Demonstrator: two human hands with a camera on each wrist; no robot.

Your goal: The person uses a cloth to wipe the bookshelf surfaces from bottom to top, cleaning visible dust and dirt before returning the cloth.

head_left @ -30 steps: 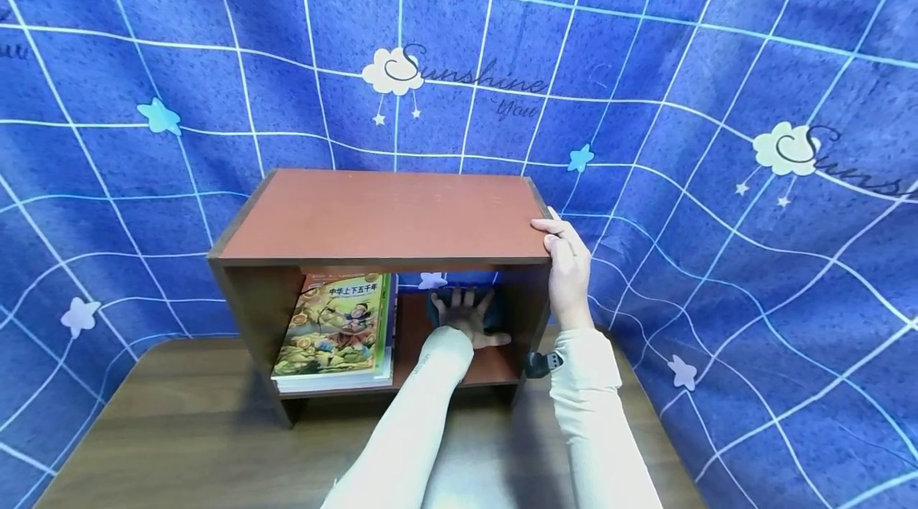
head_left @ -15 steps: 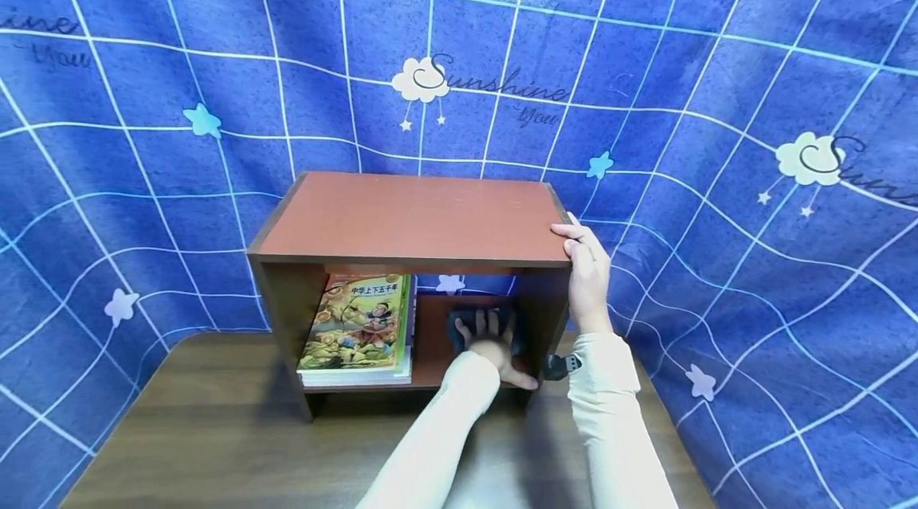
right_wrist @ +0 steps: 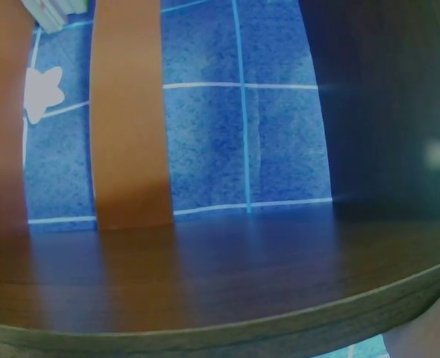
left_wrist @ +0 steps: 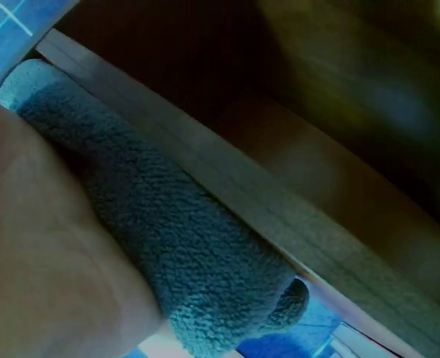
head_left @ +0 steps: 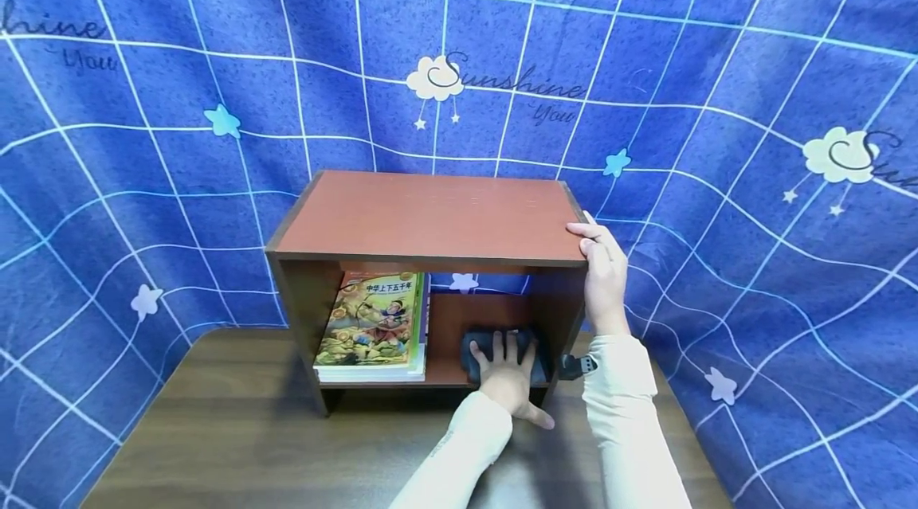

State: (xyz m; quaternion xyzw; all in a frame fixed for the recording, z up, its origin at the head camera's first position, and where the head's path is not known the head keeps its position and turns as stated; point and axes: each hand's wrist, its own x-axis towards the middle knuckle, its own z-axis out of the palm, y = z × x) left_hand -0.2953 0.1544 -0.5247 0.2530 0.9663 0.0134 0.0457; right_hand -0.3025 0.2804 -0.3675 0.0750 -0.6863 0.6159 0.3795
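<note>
A small wooden bookshelf [head_left: 437,214] with a reddish-brown top stands on the table. My left hand [head_left: 508,383] lies palm down with spread, straight fingers on a dark blue-grey cloth [head_left: 476,340], at the front right of the lower board. In the left wrist view the fluffy cloth [left_wrist: 183,231] lies along the edge of a board, beneath the hand. My right hand [head_left: 605,278] grips the bookshelf's top right edge, some fingers resting on the top; in the right wrist view only a bit of skin [right_wrist: 432,328] shows.
Stacked books [head_left: 374,326] fill the left part of the lower board, a colourful cover uppermost. A wood-grain table [head_left: 237,421] lies beneath. Blue grid-patterned curtain [head_left: 717,238] surrounds it behind and at the sides. A small black device [head_left: 576,366] is by the right wrist.
My left hand has drawn the cloth from the back of the lower board to its front edge. The right hand keeps its grip on the bookshelf. The head view has shifted slightly left.
</note>
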